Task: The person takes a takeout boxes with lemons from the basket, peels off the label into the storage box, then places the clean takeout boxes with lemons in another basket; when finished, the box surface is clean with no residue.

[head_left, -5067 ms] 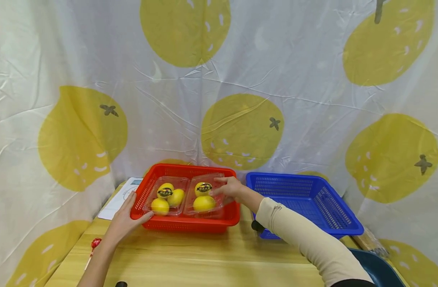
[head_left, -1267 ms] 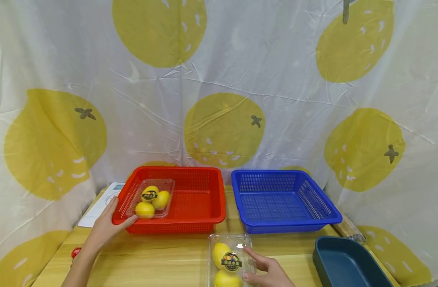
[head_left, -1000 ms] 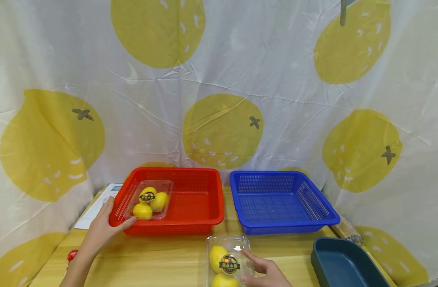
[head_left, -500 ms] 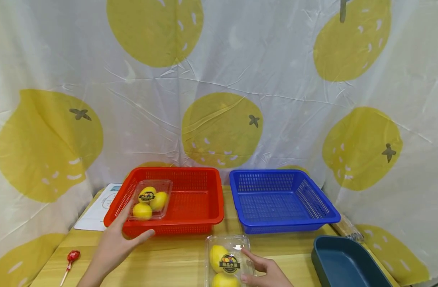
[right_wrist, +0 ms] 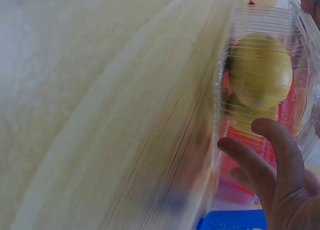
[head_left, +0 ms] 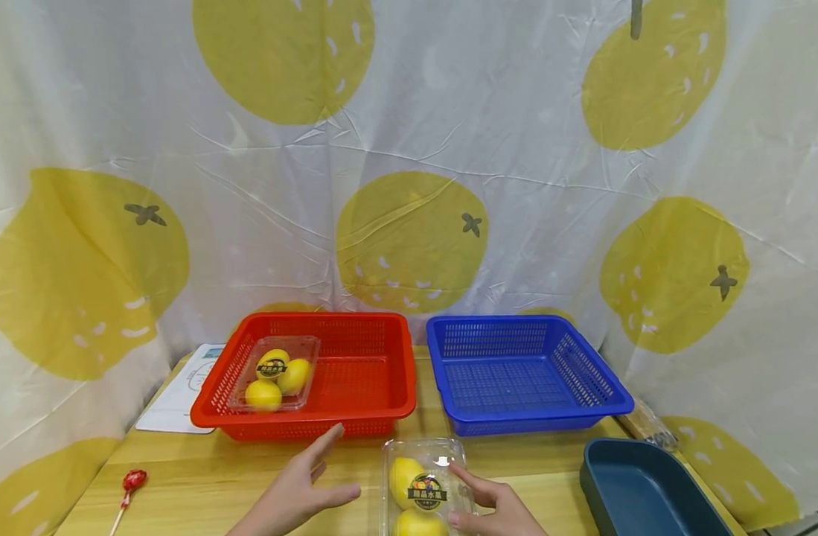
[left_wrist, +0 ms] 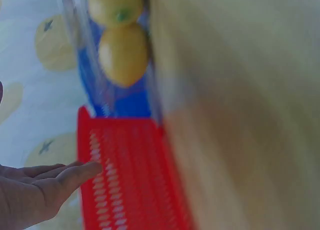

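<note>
A clear plastic clamshell box (head_left: 426, 487) with yellow lemons (head_left: 420, 523) and a dark round label lies on the wooden table in front of the baskets. My right hand (head_left: 496, 510) rests against its right side, the fingertips at the lid and side wall; in the right wrist view, loosely bent fingers (right_wrist: 281, 155) lie beside that wall. My left hand (head_left: 301, 487) hovers left of the box, apart from it, thumb and fingers spread. A second clamshell box (head_left: 308, 346) of lemons sits in the left part of the red basket (head_left: 301, 424).
Right of the red basket stands a blue basket (head_left: 529, 376). A dark teal tray (head_left: 639, 484) is at the right edge. A red lollipop (head_left: 134, 481) and a paper sheet (head_left: 181, 402) lie at the left. Printed fabric (head_left: 536, 246) hangs behind the table (head_left: 201, 476).
One clamshell box went from the red basket to the table front with my right hand. My left hand released the basket's left rim and moved right toward that box, uncovering the lollipop.
</note>
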Tool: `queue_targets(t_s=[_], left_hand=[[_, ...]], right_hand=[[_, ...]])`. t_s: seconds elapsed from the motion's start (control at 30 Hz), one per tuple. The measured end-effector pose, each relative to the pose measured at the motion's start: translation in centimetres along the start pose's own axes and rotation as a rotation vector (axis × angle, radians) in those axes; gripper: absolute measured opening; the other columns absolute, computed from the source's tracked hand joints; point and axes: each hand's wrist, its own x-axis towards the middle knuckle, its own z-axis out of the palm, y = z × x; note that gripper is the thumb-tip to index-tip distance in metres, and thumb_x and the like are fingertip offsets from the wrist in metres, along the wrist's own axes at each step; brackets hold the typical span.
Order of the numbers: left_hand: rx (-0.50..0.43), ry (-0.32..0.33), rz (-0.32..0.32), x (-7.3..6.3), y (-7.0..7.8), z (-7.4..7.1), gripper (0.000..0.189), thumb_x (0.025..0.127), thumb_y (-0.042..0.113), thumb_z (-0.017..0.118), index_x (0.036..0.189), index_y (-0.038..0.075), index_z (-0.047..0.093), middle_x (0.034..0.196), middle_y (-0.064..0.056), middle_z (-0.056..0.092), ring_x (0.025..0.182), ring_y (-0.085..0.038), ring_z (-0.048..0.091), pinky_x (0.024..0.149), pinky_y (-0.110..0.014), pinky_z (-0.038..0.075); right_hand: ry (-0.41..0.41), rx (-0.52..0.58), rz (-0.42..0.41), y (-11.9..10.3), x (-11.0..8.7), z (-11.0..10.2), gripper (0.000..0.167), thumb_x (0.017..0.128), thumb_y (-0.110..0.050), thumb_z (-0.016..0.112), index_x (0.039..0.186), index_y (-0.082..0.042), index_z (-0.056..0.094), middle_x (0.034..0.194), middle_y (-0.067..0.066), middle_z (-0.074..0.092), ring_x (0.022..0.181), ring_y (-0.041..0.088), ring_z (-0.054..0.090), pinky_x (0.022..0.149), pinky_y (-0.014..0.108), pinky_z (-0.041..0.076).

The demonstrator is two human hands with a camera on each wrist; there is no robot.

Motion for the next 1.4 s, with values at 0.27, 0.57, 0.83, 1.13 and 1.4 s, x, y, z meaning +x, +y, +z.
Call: queue_targets(t_s=[0.27, 0.57, 0.83, 1.13, 1.4], left_hand=[[-0.08, -0.092, -0.046, 2.2, -2.3, 3.5, 0.094, 0.09, 0.034, 0.07, 0.148, -0.016, 0.016, 0.152, -0.039, 0.021, 0.137, -0.058, 0.026, 0.107, -0.065, 0.034], [-0.213, -0.159, -0.041, 3.3, -3.4, 5.4, 0.094, 0.093, 0.031, 0.066, 0.146, -0.021, 0.01, 0.151, -0.043, 0.014, 0.137, -0.061, 0.02, 0.111, -0.065, 0.027], [-0.336, -0.19, 0.007, 3.5, -4.6, 6.7, 0.096, 0.091, 0.024, 0.069, 0.146, -0.02, 0.004, 0.15, -0.045, 0.009, 0.138, -0.06, 0.015, 0.112, -0.061, 0.028], [-0.349, -0.206, 0.005, 3.6, -5.0, 6.8, 0.097, 0.091, 0.023, 0.069, 0.146, -0.022, 0.002, 0.148, -0.047, 0.011, 0.136, -0.062, 0.021, 0.108, -0.059, 0.037], [-0.352, -0.205, 0.011, 3.6, -5.0, 6.9, 0.097, 0.091, 0.024, 0.069, 0.145, -0.023, 0.004, 0.147, -0.047, 0.017, 0.135, -0.061, 0.027, 0.106, -0.056, 0.041]], right_hand=[[0.001, 0.006, 0.004, -0.1, -0.1, 0.0, 0.067, 0.09, -0.027, 0.069, 0.147, -0.005, 0.041, 0.14, 0.036, 0.043, 0.122, 0.054, 0.051, 0.086, 0.014, 0.048], [0.004, 0.008, 0.019, -0.2, 0.0, 0.0, 0.067, 0.09, -0.028, 0.069, 0.147, -0.005, 0.042, 0.14, 0.036, 0.043, 0.122, 0.055, 0.05, 0.088, 0.025, 0.054], [0.005, -0.011, 0.055, -0.2, 0.1, 0.1, 0.066, 0.09, -0.03, 0.07, 0.147, -0.009, 0.044, 0.141, 0.036, 0.044, 0.121, 0.059, 0.049, 0.091, 0.065, 0.048], [0.021, 0.008, 0.074, -0.2, 0.2, 0.2, 0.065, 0.089, -0.028, 0.071, 0.147, -0.014, 0.045, 0.137, 0.037, 0.048, 0.122, 0.058, 0.048, 0.089, 0.063, 0.05], [0.014, 0.051, 0.118, -0.6, 0.3, 0.3, 0.066, 0.088, -0.027, 0.072, 0.147, -0.016, 0.045, 0.145, 0.035, 0.041, 0.123, 0.063, 0.042, 0.084, 0.057, 0.055]])
